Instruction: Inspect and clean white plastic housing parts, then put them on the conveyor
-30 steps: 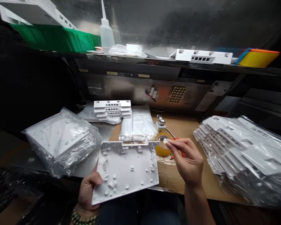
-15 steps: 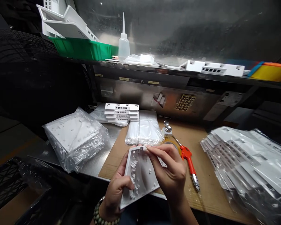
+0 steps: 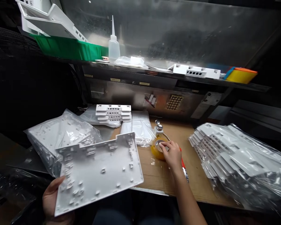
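My left hand (image 3: 51,200) grips the near left corner of a white plastic panel (image 3: 98,172) with small pegs on its upper face, held flat over the bench's front edge. My right hand (image 3: 172,153) reaches forward and rests its fingertips on a roll of yellow tape (image 3: 157,150) on the cardboard mat (image 3: 154,175). A small metal-capped bottle (image 3: 158,129) stands just behind the roll. A red-handled tool (image 3: 183,165) lies partly under my right wrist.
Bagged white panels lie at the left (image 3: 58,137) and in a long fanned stack at the right (image 3: 236,156). Bare panels (image 3: 113,113) and empty bags (image 3: 140,126) sit behind. The shelf above carries a green bin (image 3: 67,50), squeeze bottle (image 3: 113,47) and yellow tray (image 3: 241,75).
My right hand left the panel's top edge and went forward to the tape roll. My left hand swung the panel from upright to flat and to the left.
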Motion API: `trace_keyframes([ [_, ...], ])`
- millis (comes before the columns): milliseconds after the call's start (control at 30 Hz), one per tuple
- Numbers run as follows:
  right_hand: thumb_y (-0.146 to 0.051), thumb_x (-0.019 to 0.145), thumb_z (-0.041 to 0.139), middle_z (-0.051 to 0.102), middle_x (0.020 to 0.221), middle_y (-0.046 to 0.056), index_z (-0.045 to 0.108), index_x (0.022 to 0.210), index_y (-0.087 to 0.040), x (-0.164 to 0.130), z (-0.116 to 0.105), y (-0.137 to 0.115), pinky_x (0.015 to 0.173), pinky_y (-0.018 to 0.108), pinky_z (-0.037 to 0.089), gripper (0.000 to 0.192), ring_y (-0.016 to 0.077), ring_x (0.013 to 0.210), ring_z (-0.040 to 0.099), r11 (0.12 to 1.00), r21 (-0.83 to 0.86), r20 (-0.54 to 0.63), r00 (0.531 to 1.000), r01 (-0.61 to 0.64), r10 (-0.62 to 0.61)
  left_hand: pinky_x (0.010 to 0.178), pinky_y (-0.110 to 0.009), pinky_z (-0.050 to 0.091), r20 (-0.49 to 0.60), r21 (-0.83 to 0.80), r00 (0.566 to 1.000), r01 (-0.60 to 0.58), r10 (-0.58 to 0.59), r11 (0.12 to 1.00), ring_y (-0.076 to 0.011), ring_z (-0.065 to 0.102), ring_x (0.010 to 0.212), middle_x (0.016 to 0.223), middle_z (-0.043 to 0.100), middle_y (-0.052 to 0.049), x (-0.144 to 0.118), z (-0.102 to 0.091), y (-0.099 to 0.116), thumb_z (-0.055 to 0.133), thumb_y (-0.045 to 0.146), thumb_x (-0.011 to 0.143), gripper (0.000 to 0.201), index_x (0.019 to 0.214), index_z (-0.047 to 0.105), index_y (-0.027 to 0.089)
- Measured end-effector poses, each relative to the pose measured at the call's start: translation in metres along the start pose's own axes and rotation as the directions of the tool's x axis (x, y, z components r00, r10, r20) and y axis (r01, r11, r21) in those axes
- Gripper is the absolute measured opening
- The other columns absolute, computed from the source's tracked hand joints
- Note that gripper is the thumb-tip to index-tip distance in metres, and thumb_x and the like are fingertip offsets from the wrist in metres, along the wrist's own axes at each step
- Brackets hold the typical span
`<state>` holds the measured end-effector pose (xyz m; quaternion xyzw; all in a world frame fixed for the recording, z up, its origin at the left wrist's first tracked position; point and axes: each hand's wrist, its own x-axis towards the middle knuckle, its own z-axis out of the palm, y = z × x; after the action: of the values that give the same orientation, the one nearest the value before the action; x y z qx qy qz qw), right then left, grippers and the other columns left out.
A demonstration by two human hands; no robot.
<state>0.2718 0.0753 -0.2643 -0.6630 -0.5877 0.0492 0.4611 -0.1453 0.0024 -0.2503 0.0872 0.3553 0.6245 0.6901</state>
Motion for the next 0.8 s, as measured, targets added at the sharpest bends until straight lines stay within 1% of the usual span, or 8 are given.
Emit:
trace_keyframes([
  [133,-0.061,0.087,0.066,0.073,0.108,0.015,0.083,0.100,-0.022,-0.015,-0.002,0.004,0.103,0.056,0.044,0.044,0.0348,0.108,0.059,0.999,0.032,-0.032,0.999,-0.035,0.036,0.096,-0.053,0.060,-0.034,0.073,0.994,0.109,-0.107,0.991,-0.0331,0.061,0.131,0.118,0.072,0.024,-0.009,-0.031,0.004,0.068,0.078,0.072,0.073,0.138,0.039,0.075],
  [200,-0.063,0.089,0.065,0.072,0.120,0.014,0.081,0.111,-0.024,-0.039,-0.010,-0.014,0.110,0.053,0.042,0.048,0.0334,0.119,0.059,0.964,0.238,0.110,0.989,-0.118,0.094,0.097,-0.056,0.060,-0.019,0.127,0.988,0.155,-0.154,0.980,-0.0367,0.061,0.131,0.120,0.073,0.020,-0.011,-0.029,-0.008,0.068,0.083,0.067,0.074,0.137,0.045,0.072],
  [300,-0.072,0.082,0.069,0.073,0.127,0.015,0.075,0.126,-0.024,-0.087,-0.020,-0.039,0.110,0.050,0.046,0.065,0.0337,0.124,0.064,0.626,0.621,0.547,0.833,-0.472,0.084,0.095,-0.062,0.059,0.032,0.274,0.970,0.222,-0.239,0.936,-0.0430,0.066,0.123,0.119,0.078,0.003,-0.005,-0.010,-0.038,0.078,0.071,0.068,0.077,0.140,0.058,0.052],
  [367,-0.071,0.078,0.075,0.077,0.117,0.016,0.075,0.122,-0.020,-0.116,-0.024,-0.043,0.105,0.050,0.051,0.068,0.0349,0.117,0.069,0.346,0.670,0.653,0.743,-0.657,0.145,0.091,-0.059,0.061,0.089,0.421,0.968,0.177,-0.235,0.889,-0.0425,0.072,0.111,0.113,0.080,-0.006,0.006,0.009,-0.061,0.081,0.062,0.072,0.072,0.138,0.065,0.037],
  [433,-0.063,0.078,0.080,0.080,0.109,0.015,0.075,0.117,-0.018,-0.135,-0.031,-0.034,0.101,0.050,0.054,0.061,0.0341,0.110,0.073,0.133,0.680,0.654,0.678,-0.721,0.336,0.083,-0.052,0.063,0.213,0.616,0.974,-0.069,-0.082,0.785,-0.0370,0.077,0.097,0.105,0.080,-0.010,0.022,0.033,-0.082,0.072,0.063,0.083,0.060,0.132,0.067,0.029],
  [500,-0.057,0.076,0.085,0.080,0.107,0.013,0.073,0.120,-0.017,-0.143,-0.044,-0.017,0.099,0.049,0.057,0.060,0.0334,0.107,0.075,-0.025,0.702,0.617,0.590,-0.711,0.521,0.075,-0.047,0.063,0.474,0.769,0.871,-0.482,0.133,0.420,-0.0302,0.077,0.083,0.096,0.079,-0.011,0.044,0.058,-0.098,0.050,0.059,0.098,0.047,0.121,0.068,0.023],
  [567,-0.055,0.073,0.088,0.080,0.110,0.013,0.069,0.127,-0.017,-0.144,-0.059,0.002,0.100,0.049,0.058,0.069,0.0336,0.109,0.075,-0.125,0.757,0.554,0.528,-0.642,0.644,0.084,-0.047,0.060,0.617,0.738,0.766,-0.643,0.181,0.205,-0.0291,0.073,0.088,0.094,0.077,-0.010,0.071,0.081,-0.107,0.056,0.052,0.097,0.034,0.103,0.072,0.022],
  [800,-0.052,0.083,0.081,0.075,0.127,0.012,0.059,0.143,-0.018,-0.128,-0.093,0.019,0.111,0.046,0.053,0.072,0.0305,0.123,0.069,-0.004,0.931,0.229,0.575,-0.365,0.785,0.110,-0.056,0.037,0.835,0.544,0.550,-0.828,-0.003,-0.137,-0.0350,0.055,0.117,0.115,0.072,-0.014,0.158,0.135,-0.127,0.061,0.025,0.091,0.013,0.099,0.072,0.024],
])
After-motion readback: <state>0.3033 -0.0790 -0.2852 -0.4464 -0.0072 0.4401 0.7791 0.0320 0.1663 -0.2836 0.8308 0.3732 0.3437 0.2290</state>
